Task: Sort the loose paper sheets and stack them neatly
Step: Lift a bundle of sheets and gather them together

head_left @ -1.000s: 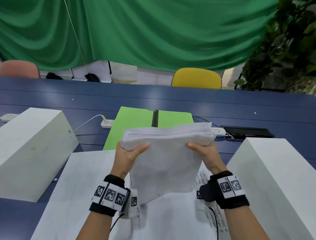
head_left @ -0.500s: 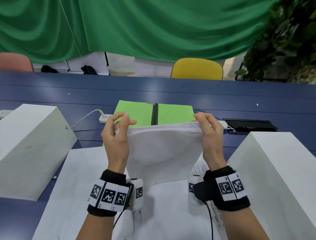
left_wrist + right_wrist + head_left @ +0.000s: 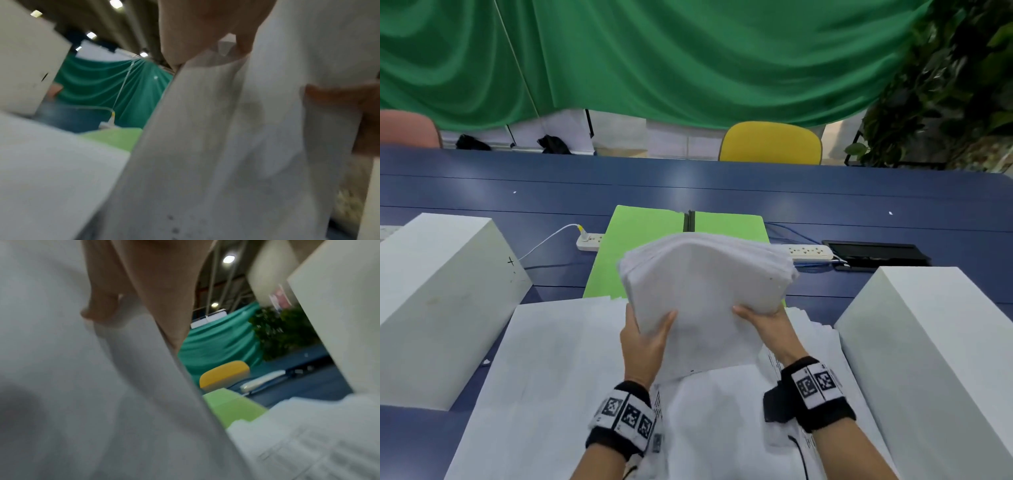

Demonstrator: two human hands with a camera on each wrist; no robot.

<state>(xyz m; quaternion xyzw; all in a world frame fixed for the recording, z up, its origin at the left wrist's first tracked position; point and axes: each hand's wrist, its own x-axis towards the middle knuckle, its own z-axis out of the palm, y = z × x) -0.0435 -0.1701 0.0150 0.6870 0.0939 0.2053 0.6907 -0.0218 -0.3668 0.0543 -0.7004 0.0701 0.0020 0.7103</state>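
Observation:
A thick sheaf of white paper sheets [image 3: 702, 291] is held up on edge over the table, its top curling away from me. My left hand [image 3: 645, 337] grips its left side, thumb on the near face. My right hand [image 3: 763, 318] grips the right side the same way. In the left wrist view the sheaf [image 3: 226, 146] fills the frame with fingers [image 3: 197, 32] curled on its edge; in the right wrist view the sheaf [image 3: 82, 386] does too, with a thumb [image 3: 102, 308] pressed on it. More loose sheets [image 3: 571, 359] lie flat beneath, printed ones [image 3: 822, 346] at the right.
Two white blocks flank the papers, one at the left [image 3: 438, 301] and one at the right [image 3: 935, 359]. An open green folder [image 3: 650, 233] lies behind on the blue table [image 3: 722, 185]. Power strips [image 3: 811, 251], cables and a black tray [image 3: 873, 251] sit further back.
Both hands slid from the sheaf's top corners down to its sides. The sheaf dropped lower and its top now bows away from me.

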